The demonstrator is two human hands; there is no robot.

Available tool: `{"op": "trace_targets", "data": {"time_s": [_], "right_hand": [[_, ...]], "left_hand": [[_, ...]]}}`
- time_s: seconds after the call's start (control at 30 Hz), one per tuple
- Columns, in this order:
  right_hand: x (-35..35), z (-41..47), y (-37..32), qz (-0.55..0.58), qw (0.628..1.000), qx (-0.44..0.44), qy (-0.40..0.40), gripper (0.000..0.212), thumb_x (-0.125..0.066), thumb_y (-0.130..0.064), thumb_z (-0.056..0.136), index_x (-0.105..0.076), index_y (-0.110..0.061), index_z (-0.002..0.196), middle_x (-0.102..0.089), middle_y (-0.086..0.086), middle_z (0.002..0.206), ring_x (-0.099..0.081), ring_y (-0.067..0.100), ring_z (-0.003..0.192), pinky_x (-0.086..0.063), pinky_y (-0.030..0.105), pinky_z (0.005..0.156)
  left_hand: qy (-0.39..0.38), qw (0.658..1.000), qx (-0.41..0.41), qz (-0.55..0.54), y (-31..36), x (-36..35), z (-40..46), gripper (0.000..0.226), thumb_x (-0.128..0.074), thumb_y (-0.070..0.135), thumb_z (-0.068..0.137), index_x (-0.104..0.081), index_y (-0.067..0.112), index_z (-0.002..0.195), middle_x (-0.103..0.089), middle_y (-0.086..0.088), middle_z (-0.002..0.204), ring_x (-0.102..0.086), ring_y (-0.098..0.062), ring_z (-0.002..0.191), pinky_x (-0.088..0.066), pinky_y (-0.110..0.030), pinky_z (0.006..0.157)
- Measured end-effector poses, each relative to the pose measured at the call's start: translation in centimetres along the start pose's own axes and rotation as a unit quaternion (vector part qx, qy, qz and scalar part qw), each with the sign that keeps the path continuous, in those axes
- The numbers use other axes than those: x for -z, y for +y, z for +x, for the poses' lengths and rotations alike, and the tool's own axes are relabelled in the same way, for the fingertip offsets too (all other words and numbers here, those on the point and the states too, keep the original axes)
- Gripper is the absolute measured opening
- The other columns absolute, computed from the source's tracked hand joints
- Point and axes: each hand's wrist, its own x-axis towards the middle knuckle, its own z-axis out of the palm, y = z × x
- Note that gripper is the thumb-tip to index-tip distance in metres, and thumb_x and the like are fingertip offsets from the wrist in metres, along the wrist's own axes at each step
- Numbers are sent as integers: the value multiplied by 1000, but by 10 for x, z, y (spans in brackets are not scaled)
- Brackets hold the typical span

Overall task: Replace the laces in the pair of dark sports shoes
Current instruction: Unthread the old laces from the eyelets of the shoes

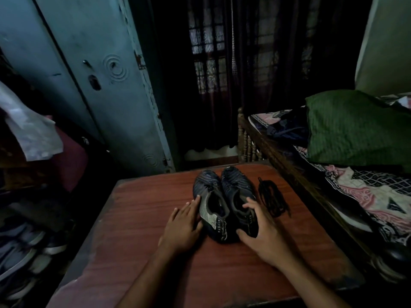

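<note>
Opening step: your left hand (pixel 184 223) lies flat against left shoe (pixel 211 207); right hand (pixel 262 232) cups right shoe (pixel 239 201) heel. Laces (pixel 272 197) beyond right fingers, on table (pixel 138 218). Next, likely: lift one shoe, inspect eyelets.

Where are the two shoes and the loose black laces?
Left shoe (pixel 210 200): head view, on its grey side panel.
Right shoe (pixel 236 185): head view, on its dark toe part.
Laces (pixel 272 200): head view, middle of the bundle.

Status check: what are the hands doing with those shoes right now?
Left hand flat against left shoe. Right hand gripping right shoe heel. Black laces loose beside them, untouched. Nothing blocking.
</note>
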Motion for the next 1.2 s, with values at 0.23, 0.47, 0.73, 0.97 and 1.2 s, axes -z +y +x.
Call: {"op": "trace_targets", "data": {"time_s": [0.23,0.47,0.73,0.97,1.2], "right_hand": [[-4,-5,-1,-6,1000,2,1,59,-79,-31,83,-46,-35,131,-30,-21,155,-24,-3,145,-22,18,115],[3,-9,-7,-4,1000,4,-12,54,-76,-23,84,-46,-37,127,-30,-22,154,-22,-6,144,-17,8,110],[19,-5,-11,44,991,-7,-126,55,-69,-15,83,-42,-45,119,-31,-30,153,-26,-11,142,-28,23,117],[48,47,-47,-136,973,36,-184,75,-65,-12,89,-26,-45,144,-29,-14,158,-27,8,145,-34,33,115],[1,-14,-80,-140,970,191,47,42,-61,-24,83,-59,-26,125,-56,-7,130,-49,17,127,-40,43,109]], "left_hand": [[-9,1000,-1,-8,-1,-6,-6,87,-12,66,85,2,32,164,-11,11,171,-10,-7,157,-5,-37,126],[-5,1000,-3,-6,-2,-11,-6,75,-28,57,101,4,31,163,-11,10,171,-10,-10,158,-5,-39,126],[131,975,-28,-177,-5,6,-20,55,-55,20,88,-52,20,142,-12,-8,168,3,-30,158,-13,-49,125],[-49,960,-223,-160,14,81,28,85,-67,15,78,-32,13,155,-41,3,153,-38,-2,140,-27,-15,118],[-143,973,-175,40,10,53,58,87,-41,71,83,-12,44,160,-31,7,163,-34,-22,145,-27,-49,117]]}}
